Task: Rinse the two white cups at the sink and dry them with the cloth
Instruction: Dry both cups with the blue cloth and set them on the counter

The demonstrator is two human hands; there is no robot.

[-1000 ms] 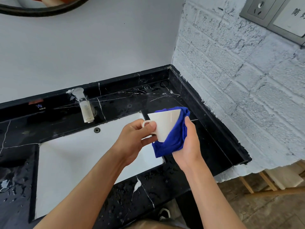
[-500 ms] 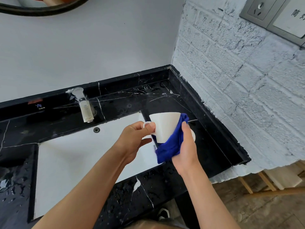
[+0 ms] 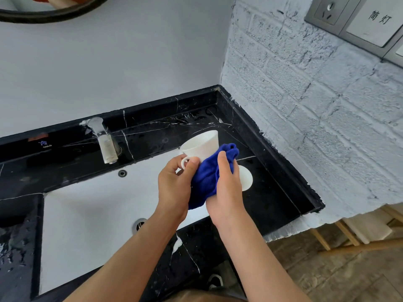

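Note:
My left hand pinches the handle of a white cup, held tilted above the right end of the white sink basin. My right hand presses a blue cloth against the cup's lower side. The cloth covers the cup's base and hangs down between my hands. A second white cup stands on the black counter to the right, mostly hidden behind my right hand.
A chrome tap stands behind the basin on the wet black marble counter. A white brick wall closes off the right side, with a socket panel high up. The counter's raised rim runs along the back and right.
The cup has risen and tipped, its mouth turning up and to the right. My right hand with the cloth has slid down under the cup, uncovering the second cup behind it.

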